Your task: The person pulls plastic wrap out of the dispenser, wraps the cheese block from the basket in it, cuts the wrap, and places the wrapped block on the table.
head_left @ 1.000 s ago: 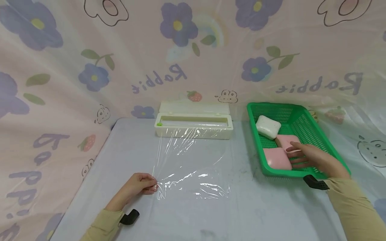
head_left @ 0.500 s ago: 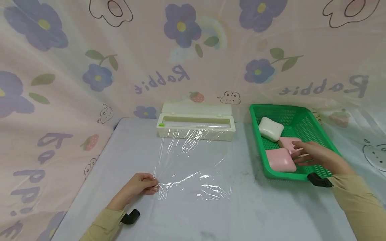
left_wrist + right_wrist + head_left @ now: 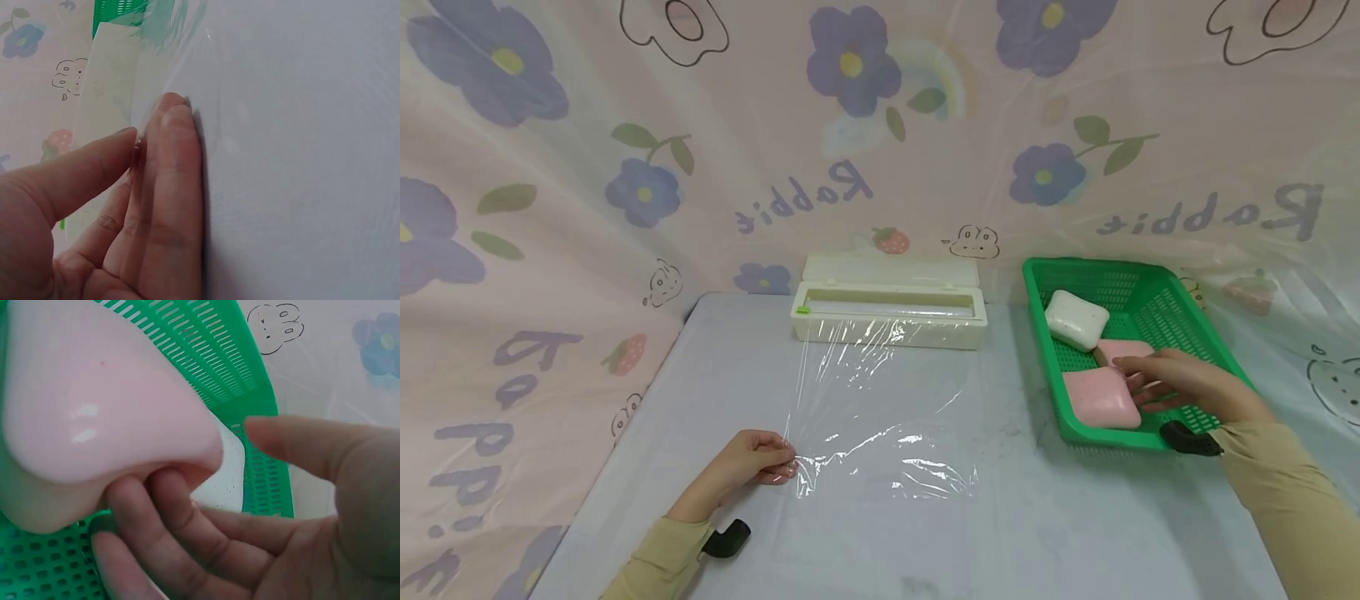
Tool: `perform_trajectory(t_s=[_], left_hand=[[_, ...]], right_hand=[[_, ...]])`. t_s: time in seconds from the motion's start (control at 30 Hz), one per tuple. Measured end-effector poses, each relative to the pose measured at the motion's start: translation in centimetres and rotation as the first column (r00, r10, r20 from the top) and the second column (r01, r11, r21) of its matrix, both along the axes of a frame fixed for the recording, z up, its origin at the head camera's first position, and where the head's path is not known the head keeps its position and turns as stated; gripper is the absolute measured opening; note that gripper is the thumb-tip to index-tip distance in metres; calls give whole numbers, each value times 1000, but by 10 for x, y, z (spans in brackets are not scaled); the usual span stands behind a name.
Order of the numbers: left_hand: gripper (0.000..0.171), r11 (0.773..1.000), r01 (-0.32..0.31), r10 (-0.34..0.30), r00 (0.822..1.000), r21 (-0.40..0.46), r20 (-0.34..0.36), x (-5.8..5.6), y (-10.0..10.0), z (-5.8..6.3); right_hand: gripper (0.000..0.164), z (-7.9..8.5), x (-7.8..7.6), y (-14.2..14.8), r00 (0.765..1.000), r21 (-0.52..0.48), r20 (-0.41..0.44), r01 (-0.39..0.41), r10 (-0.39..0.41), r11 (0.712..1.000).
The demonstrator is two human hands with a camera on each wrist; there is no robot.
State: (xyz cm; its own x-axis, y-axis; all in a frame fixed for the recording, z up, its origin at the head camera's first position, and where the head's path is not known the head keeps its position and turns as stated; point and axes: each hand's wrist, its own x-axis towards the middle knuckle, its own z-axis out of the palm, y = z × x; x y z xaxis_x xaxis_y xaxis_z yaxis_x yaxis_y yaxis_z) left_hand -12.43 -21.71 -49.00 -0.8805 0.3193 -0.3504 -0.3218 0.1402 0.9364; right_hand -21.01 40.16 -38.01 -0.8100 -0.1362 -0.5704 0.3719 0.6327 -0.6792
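My left hand [image 3: 752, 458] pinches the near left corner of a clear sheet of plastic wrap [image 3: 880, 437]. The sheet runs forward over the table to a white wrap dispenser [image 3: 887, 333] with its lid up. My right hand [image 3: 1187, 387] reaches into a green basket [image 3: 1176, 321] beside the nearer pink soap bar [image 3: 1105, 398]. In the right wrist view, fingertips [image 3: 128, 494] touch the underside of this pink soap bar [image 3: 106, 394], while the thumb [image 3: 281, 440] stands apart from it. A second pink soap bar [image 3: 1122, 350], partly covered, and a white soap bar [image 3: 1077, 319] lie farther back.
A pale cloth covers the table [image 3: 722, 358]. Behind it and along the left hangs a flowered sheet [image 3: 715, 108]. The basket stands at the right, near the dispenser's end. A small green cutter [image 3: 802, 310] sits at the dispenser's left end.
The right hand's thumb and fingers have shifted slightly left toward the nearer pink soap bar. The left hand keeps its pinch on the wrap. The whole view has shifted a little.
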Motion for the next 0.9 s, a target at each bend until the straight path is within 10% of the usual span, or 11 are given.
perform_trajectory(t_s=[0.4,0.9], left_hand=[[22,1000,1,-1,1000,-31,-5,-3,1,1],[21,999,-14,14,1000,-32,3,-2,2,1]], right_hand=[[66,10,6,-1,990,-27,-78,-123,121,992],[64,31,12,-2,952,-29,-305,-37,27,999]])
